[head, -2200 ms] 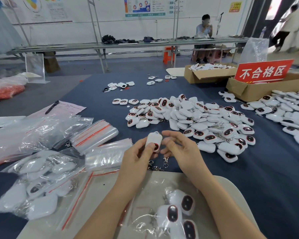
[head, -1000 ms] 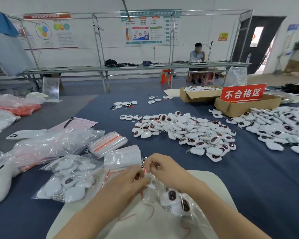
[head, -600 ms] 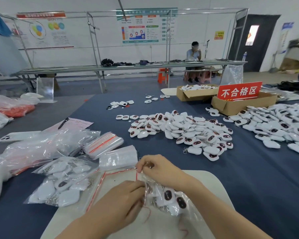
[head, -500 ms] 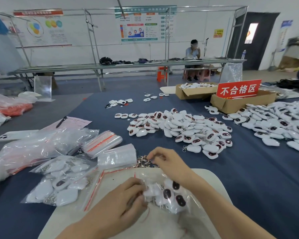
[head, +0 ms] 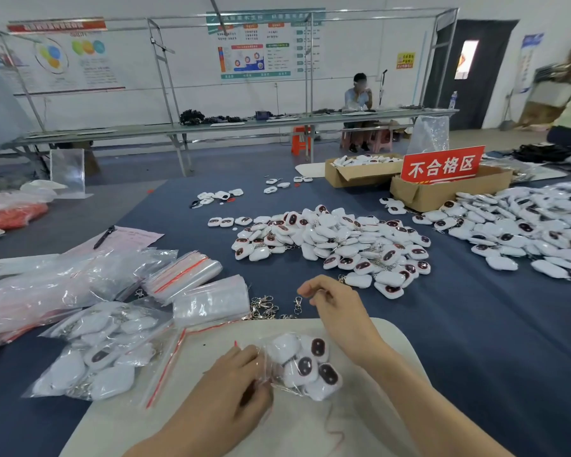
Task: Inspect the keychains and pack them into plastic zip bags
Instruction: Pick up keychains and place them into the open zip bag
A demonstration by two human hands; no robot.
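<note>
A clear zip bag (head: 305, 366) holding several white keychains with dark red faces lies on the white board (head: 396, 344) in front of me. My left hand (head: 234, 384) grips the bag's left edge near its red zip strip. My right hand (head: 338, 308) is off the bag, lifted over the board's far edge with fingers loosely curled and nothing visible in them. Just left of its fingertips lie loose metal clasps (head: 266, 306). A large pile of loose keychains (head: 337, 245) spreads on the blue cloth beyond the right hand.
A second keychain pile (head: 524, 225) lies far right. A filled bag (head: 96, 354) and stacks of empty zip bags (head: 187, 273) sit left. Two cardboard boxes (head: 419, 196) with a red sign (head: 442, 166) stand behind. A pen on pink paper (head: 104, 237) is at the left.
My right hand has let go of the bag's top and moved forward toward the loose pile. My left hand slid down and keeps hold of the bag, which now lies on the board.
</note>
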